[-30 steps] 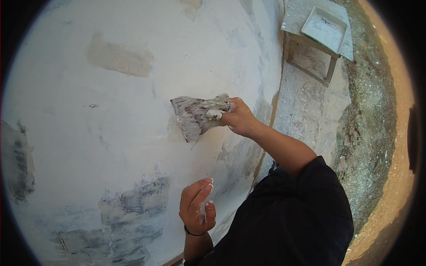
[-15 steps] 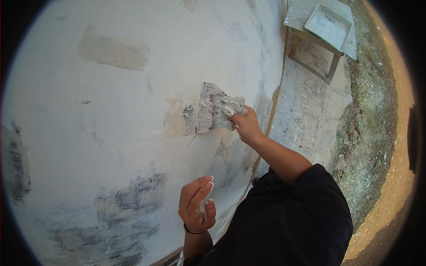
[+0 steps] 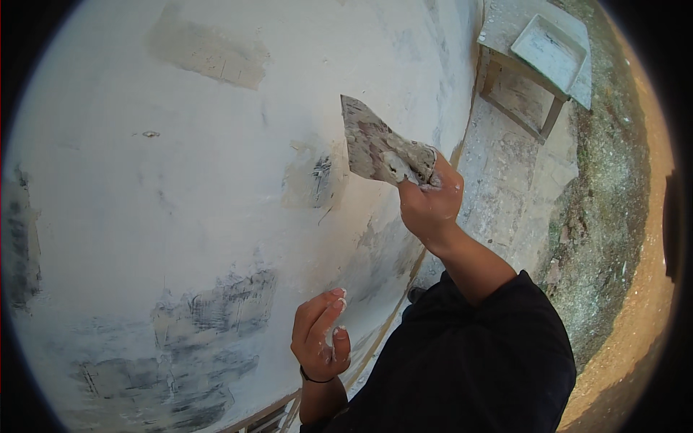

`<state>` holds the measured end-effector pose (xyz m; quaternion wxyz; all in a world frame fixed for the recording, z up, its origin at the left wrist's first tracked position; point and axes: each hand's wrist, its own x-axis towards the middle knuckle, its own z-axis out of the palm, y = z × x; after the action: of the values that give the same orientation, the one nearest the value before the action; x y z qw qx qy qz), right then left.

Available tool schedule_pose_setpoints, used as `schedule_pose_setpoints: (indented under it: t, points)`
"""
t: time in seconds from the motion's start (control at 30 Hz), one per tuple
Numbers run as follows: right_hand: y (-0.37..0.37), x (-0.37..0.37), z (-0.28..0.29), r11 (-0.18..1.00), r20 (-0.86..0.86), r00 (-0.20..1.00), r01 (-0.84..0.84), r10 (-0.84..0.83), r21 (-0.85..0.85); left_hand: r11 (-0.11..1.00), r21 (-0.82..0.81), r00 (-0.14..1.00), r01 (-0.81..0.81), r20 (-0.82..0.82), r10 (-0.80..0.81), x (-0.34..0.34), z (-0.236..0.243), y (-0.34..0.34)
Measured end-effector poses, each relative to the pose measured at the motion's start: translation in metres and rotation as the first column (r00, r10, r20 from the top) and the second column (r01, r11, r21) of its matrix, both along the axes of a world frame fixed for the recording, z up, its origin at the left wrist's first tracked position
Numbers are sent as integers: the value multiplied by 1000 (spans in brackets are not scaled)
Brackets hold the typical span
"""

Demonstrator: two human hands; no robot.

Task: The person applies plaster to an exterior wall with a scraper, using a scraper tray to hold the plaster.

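Got my right hand [image 3: 433, 198] clamped on the scraper [image 3: 369, 141], back end kinda hidden; left hand [image 3: 316, 338] loosely curled.

Scraper [image 3: 367, 139] | smeared grey (rather unevenly) | flaring leftward | in right hand [image 3: 436, 200]

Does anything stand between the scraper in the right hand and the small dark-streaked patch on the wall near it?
Nothing visible does. The right hand holds the scraper just right of the patch; the left hand is lower in the picture, outside that gap.
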<state>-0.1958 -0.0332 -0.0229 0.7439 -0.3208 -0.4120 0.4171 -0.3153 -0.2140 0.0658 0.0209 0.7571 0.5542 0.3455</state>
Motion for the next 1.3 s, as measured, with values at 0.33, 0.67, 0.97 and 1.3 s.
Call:
schedule_pose_setpoints:
  t: [0.33,0.67,0.97,1.3]
  points:
    - [-24,-65,-31,850,563,713,87,-417,520,999,-35,1000,11,-2,-12,2,-2,0]
    - [-75,-70,-51,834,600,743,-105,-296,542,994,-55,995,96,-18,-98,18,-1,11]
    - [-35,0,-11,875,552,833,-297,42,381,996,-28,996,89,-1,-89,21,-2,8]
    - [10,7,-34,846,-149,938,-347,314,-405,999,-16,999,48,20,-48,14,-3,-1]
